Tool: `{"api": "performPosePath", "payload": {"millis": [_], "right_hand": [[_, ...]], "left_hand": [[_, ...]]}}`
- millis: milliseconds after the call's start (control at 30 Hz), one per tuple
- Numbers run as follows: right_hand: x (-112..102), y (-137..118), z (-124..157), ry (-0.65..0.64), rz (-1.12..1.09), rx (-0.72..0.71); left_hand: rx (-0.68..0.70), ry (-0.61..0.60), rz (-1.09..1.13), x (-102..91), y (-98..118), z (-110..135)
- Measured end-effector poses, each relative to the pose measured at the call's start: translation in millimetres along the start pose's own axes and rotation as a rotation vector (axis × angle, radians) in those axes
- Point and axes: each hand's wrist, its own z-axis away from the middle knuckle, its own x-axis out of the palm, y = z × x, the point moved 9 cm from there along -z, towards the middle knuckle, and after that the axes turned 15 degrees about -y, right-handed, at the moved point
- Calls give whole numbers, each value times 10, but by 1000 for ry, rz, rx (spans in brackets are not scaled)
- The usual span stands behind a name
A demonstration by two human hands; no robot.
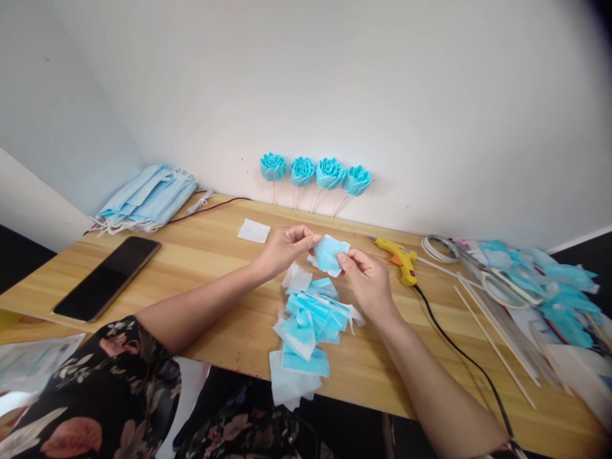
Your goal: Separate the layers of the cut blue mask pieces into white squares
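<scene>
Between my two hands is a small light-blue fabric square (331,254), of the same sort as the face-mask pieces below. My left hand (292,245) pinches its left edge between thumb and fingers. At its right edge, my right hand (366,275) grips it with the thumb on top. Beneath them lies a loose heap of cut blue and white mask pieces (315,312), some hanging over the table's front edge. A white square piece (254,231) lies flat to the left of my left hand.
Several blue fabric flowers (330,173) on sticks lean against the wall. Face masks (148,194) and a phone (106,278) lie left. On the right are a yellow glue gun (400,258) with its cord, a tape roll (440,248), scissors (511,290), thin sticks (495,347) and blue scraps (567,306).
</scene>
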Motion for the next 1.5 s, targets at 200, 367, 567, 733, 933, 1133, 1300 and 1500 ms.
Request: {"api": "performPosePath", "payload": {"millis": [200,367,567,733,933,1133,1300,1500], "right_hand": [[6,-34,3,-20,-15,-25],[68,16,-24,-63,-117,-24],[-5,60,-23,27,-97,1],[-82,60,-10,107,-132,7],[-83,41,-7,100,-103,9],[10,19,-17,-6,-179,-52],[12,88,-41,8,-171,-1],[-62,83,-41,43,-124,-2]], "left_hand": [[19,-16,-81,30,39,8],[36,41,-96,-26,39,7],[18,-44,-94,54,83,23],[-40,-128,-131,111,36,24],[-78,-192,-112,174,-128,-13],[-63,-138,-96,115,-157,-15],[-59,-166,-130,126,-132,-18],[-68,-196,-213,109,-95,-20]]}}
